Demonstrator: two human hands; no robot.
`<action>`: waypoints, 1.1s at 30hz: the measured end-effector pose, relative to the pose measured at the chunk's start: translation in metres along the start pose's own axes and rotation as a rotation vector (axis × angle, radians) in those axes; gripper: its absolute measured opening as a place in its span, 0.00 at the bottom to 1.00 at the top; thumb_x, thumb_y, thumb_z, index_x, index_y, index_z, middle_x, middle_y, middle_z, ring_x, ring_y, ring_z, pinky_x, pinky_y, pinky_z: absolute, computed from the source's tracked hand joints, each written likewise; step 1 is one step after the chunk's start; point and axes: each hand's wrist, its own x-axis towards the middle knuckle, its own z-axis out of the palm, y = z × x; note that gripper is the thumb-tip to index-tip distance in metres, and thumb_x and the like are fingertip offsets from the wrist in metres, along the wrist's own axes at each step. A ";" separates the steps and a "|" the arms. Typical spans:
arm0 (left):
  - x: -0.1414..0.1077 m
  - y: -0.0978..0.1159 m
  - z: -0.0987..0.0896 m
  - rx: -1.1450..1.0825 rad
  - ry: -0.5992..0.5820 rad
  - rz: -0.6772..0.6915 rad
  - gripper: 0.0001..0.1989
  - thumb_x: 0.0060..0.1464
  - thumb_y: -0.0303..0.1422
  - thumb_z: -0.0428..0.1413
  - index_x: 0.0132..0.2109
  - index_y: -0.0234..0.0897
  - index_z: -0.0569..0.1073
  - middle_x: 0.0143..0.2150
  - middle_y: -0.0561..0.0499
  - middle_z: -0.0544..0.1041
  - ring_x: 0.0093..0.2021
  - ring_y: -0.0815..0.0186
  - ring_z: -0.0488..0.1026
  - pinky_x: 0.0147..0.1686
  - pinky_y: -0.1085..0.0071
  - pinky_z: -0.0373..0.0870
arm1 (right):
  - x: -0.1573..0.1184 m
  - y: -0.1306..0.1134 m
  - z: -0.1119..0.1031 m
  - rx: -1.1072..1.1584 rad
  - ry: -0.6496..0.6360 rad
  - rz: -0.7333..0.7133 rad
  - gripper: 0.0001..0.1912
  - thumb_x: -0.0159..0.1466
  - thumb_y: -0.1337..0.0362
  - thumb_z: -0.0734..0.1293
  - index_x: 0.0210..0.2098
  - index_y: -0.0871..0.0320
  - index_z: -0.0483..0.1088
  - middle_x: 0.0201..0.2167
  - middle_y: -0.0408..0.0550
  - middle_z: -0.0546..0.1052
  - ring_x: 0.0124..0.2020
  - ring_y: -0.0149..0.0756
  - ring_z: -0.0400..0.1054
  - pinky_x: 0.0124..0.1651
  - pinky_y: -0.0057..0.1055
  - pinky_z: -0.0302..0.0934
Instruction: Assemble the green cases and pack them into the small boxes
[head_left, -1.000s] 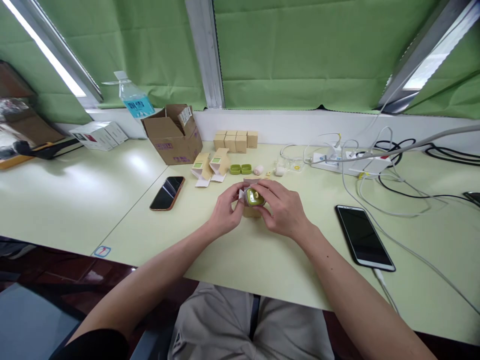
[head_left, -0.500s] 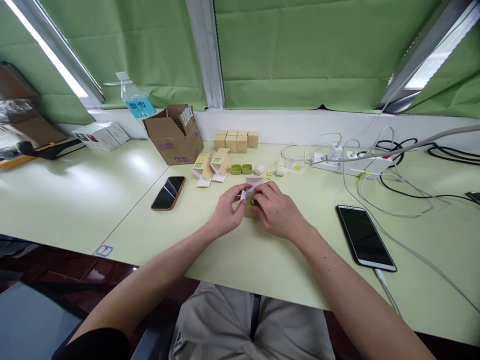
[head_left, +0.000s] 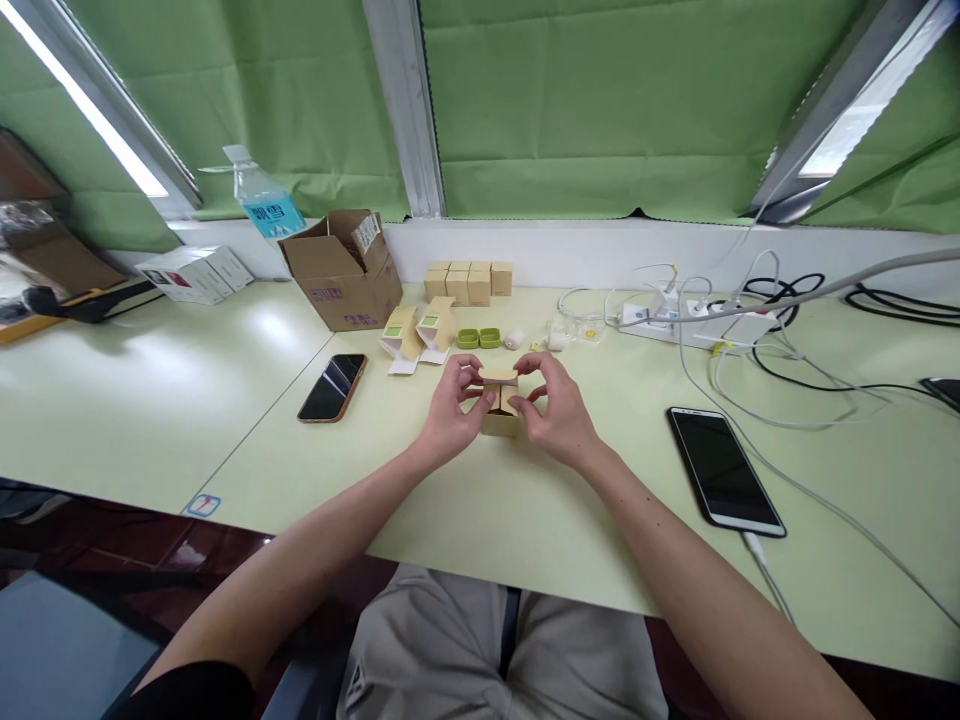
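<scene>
A small tan cardboard box [head_left: 499,424] stands on the table between my hands, its side flaps folded in over the top and its lid flap raised at the back. My left hand [head_left: 454,408] pinches the box's left edge and flap. On the other side my right hand [head_left: 553,408] grips the right flap and lid edge. Whatever lies inside is mostly covered by the flaps. Behind it sit a pair of green trays [head_left: 478,339], a pale pink rounded piece [head_left: 514,340] and a white piece [head_left: 556,342]. Two opened small boxes [head_left: 418,333] stand to the left.
Several closed small boxes [head_left: 469,283] line the wall beside a large open carton [head_left: 345,275]. One phone [head_left: 332,388] lies left; another phone [head_left: 726,470], plugged in, lies right. A power strip [head_left: 697,325] with trailing cables occupies the back right. A water bottle [head_left: 266,200] stands behind the carton.
The box's side flaps have folded inward, covering the green inside. Both hands now hold the lid flap from its two sides, and the lid's tan outer edge has tipped forward.
</scene>
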 end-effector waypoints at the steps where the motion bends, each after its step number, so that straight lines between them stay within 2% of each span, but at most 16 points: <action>1: 0.000 0.002 0.000 0.014 -0.005 0.009 0.14 0.67 0.36 0.61 0.54 0.43 0.66 0.47 0.49 0.81 0.49 0.62 0.83 0.54 0.58 0.81 | 0.000 -0.001 0.001 0.008 -0.011 -0.002 0.18 0.63 0.67 0.70 0.51 0.49 0.68 0.52 0.52 0.78 0.53 0.49 0.74 0.43 0.43 0.77; 3: -0.001 0.005 0.000 0.040 -0.009 0.031 0.11 0.65 0.32 0.60 0.53 0.42 0.70 0.50 0.47 0.81 0.50 0.62 0.82 0.54 0.58 0.82 | -0.001 -0.003 0.001 0.036 -0.019 -0.022 0.13 0.63 0.68 0.69 0.46 0.49 0.69 0.49 0.50 0.78 0.51 0.47 0.74 0.43 0.43 0.76; 6: 0.000 0.007 -0.006 0.048 -0.025 0.063 0.11 0.63 0.31 0.62 0.52 0.41 0.75 0.53 0.45 0.81 0.55 0.59 0.82 0.57 0.55 0.81 | 0.000 -0.007 -0.004 0.114 -0.064 -0.058 0.10 0.63 0.67 0.70 0.42 0.50 0.69 0.48 0.49 0.78 0.50 0.46 0.74 0.42 0.41 0.74; 11: 0.001 0.009 -0.022 -0.048 -0.191 0.129 0.12 0.66 0.39 0.64 0.53 0.42 0.77 0.62 0.40 0.80 0.66 0.52 0.77 0.64 0.50 0.78 | 0.000 -0.010 -0.011 0.211 -0.121 -0.086 0.07 0.68 0.59 0.72 0.42 0.50 0.71 0.46 0.49 0.77 0.49 0.43 0.74 0.40 0.37 0.72; 19: 0.002 0.011 -0.028 -0.009 -0.241 0.177 0.14 0.66 0.46 0.64 0.48 0.41 0.80 0.61 0.38 0.80 0.64 0.50 0.78 0.64 0.48 0.77 | -0.003 -0.003 -0.004 0.116 -0.095 -0.160 0.04 0.67 0.64 0.71 0.40 0.51 0.72 0.48 0.51 0.77 0.47 0.43 0.74 0.40 0.38 0.73; 26: 0.002 0.011 -0.029 0.076 -0.196 0.245 0.10 0.69 0.40 0.62 0.41 0.39 0.81 0.56 0.40 0.82 0.58 0.54 0.80 0.61 0.52 0.76 | -0.006 -0.001 -0.003 0.118 -0.089 -0.165 0.03 0.65 0.67 0.72 0.38 0.51 0.76 0.50 0.51 0.76 0.46 0.42 0.75 0.41 0.39 0.74; 28: 0.002 0.012 -0.028 0.129 -0.202 0.294 0.10 0.69 0.39 0.61 0.40 0.40 0.82 0.55 0.41 0.82 0.57 0.54 0.80 0.60 0.52 0.76 | -0.006 0.000 -0.004 0.113 -0.094 -0.180 0.04 0.66 0.67 0.71 0.36 0.52 0.78 0.50 0.51 0.76 0.47 0.43 0.76 0.45 0.42 0.75; 32: 0.002 0.017 -0.028 0.265 -0.189 0.395 0.12 0.71 0.37 0.59 0.38 0.41 0.82 0.54 0.43 0.84 0.56 0.55 0.79 0.59 0.52 0.75 | -0.002 0.004 -0.008 0.138 -0.078 -0.201 0.11 0.69 0.64 0.71 0.30 0.51 0.82 0.51 0.51 0.79 0.56 0.48 0.76 0.62 0.52 0.70; 33: 0.003 0.018 -0.028 0.305 -0.179 0.408 0.11 0.71 0.37 0.58 0.39 0.42 0.82 0.54 0.43 0.84 0.56 0.55 0.78 0.60 0.51 0.75 | -0.001 0.005 -0.009 0.167 -0.068 -0.185 0.12 0.70 0.62 0.71 0.31 0.51 0.83 0.51 0.52 0.79 0.57 0.48 0.76 0.62 0.51 0.70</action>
